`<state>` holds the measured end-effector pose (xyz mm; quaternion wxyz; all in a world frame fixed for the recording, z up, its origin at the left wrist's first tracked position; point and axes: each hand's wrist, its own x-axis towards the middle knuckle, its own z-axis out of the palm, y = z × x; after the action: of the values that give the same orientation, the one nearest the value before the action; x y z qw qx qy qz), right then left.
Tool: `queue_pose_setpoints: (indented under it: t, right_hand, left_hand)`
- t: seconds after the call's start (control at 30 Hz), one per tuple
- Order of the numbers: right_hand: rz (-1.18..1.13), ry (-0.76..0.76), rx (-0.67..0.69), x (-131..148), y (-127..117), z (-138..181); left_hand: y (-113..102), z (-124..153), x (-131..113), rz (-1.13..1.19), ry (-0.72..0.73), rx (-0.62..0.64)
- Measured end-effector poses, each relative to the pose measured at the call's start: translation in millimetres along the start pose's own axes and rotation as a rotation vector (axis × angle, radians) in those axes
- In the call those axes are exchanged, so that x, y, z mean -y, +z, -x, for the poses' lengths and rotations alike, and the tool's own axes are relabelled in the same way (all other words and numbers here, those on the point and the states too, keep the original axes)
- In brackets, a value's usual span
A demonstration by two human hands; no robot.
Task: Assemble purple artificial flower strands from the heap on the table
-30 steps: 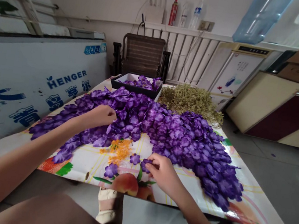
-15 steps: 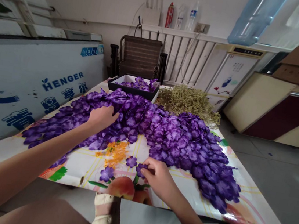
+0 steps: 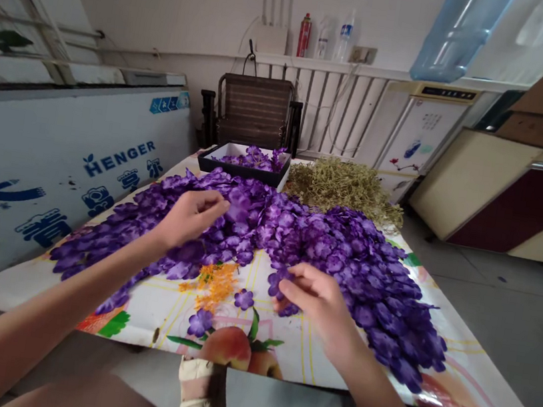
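Pinched between the fingertips of my right hand (image 3: pixel 321 301) is a small purple flower (image 3: pixel 277 283), held just above the table near the inner edge of the right heap (image 3: pixel 340 253). My left hand (image 3: pixel 193 219) is closed over the left heap of purple flowers (image 3: pixel 132 224), and a blurred purple bloom (image 3: pixel 238 205) shows at its fingertips. Orange flower bits (image 3: pixel 216 287) lie in a small pile between the heaps. Two single flowers rest in front of them, one small bloom (image 3: pixel 244 299) and one nearer the table edge (image 3: pixel 200 322).
A dark-rimmed box (image 3: pixel 240 171) with purple flowers stands at the back of the table, beside a bundle of dry greenish stems (image 3: pixel 344 187). Beyond is a folding chair (image 3: pixel 254 110). A white freezer (image 3: pixel 127 116) stands on the left, a water dispenser (image 3: pixel 420 133) at the back right.
My right hand has lifted its purple flower from the table and moved right and away from me. My left hand has risen slightly off the left heap, with a bloom at its fingertips.
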<state>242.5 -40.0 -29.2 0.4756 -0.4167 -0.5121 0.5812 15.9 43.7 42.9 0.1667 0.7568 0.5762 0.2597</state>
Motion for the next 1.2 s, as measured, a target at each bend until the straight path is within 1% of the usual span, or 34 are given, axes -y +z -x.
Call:
queue_pose_setpoints:
  t: [0.03, 0.1, 0.17, 0.2, 0.27, 0.33, 0.43, 0.53, 0.63, 0.73, 0.87, 0.93, 1.03, 1.1, 1.2]
  right_hand:
    - [-0.042, -0.041, -0.026, 8.4, -3.6, 3.1]
    - [-0.177, -0.199, -0.079, 23.2, -9.9, 10.4]
    - [-0.307, -0.317, -0.078, 33.1, -13.4, 17.5]
    - [-0.356, -0.335, -0.055, 35.5, -13.7, 20.5]
    - [-0.386, -0.301, 0.008, 35.5, -12.2, 24.8]
    - [-0.356, -0.274, 0.047, 30.3, -9.7, 26.8]
    - [-0.289, -0.298, 0.042, 19.3, -8.3, 27.1]
    - [-0.205, -0.343, -0.018, 12.4, -10.2, 26.5]
    - [-0.115, -0.387, -0.063, 12.2, -12.0, 26.3]
    - [-0.144, -0.391, -0.057, 14.4, -11.8, 26.3]
    - [-0.184, -0.351, -0.044, 13.6, -10.9, 24.9]
    - [-0.183, -0.305, -0.078, 12.8, -10.8, 23.5]
    - [-0.163, -0.248, -0.168, 14.7, -10.7, 21.9]
    - [-0.128, -0.268, -0.199, 17.5, -10.5, 21.7]
    - [-0.079, -0.278, -0.199, 18.5, -10.6, 22.9]
  left_hand:
    - [3.3, 7.8, -11.5, 0.049, 0.035, 0.051]
    - [10.0, 22.1, -32.9, 0.129, 0.094, 0.159]
    - [15.1, 33.2, -50.3, 0.213, 0.139, 0.279]
    - [16.7, 37.3, -57.2, 0.284, 0.155, 0.358]
    - [18.4, 42.9, -67.3, 0.406, 0.169, 0.486]
    - [18.8, 45.9, -73.4, 0.495, 0.172, 0.562]
    - [19.3, 47.5, -77.0, 0.575, 0.175, 0.601]
    - [21.3, 47.2, -76.8, 0.624, 0.169, 0.628]
    - [24.4, 46.4, -74.9, 0.678, 0.146, 0.66]
    - [27.2, 46.5, -73.0, 0.724, 0.112, 0.686]
    - [29.4, 48.1, -71.8, 0.726, 0.081, 0.71]
    - [31.0, 48.2, -70.4, 0.684, 0.072, 0.717]
    - [37.1, 45.8, -64.0, 0.51, 0.043, 0.734]
    - [45.7, 42.4, -55.9, 0.388, 0.028, 0.752]
    - [66.3, 37.4, -39.8, 0.298, 0.0, 0.771]
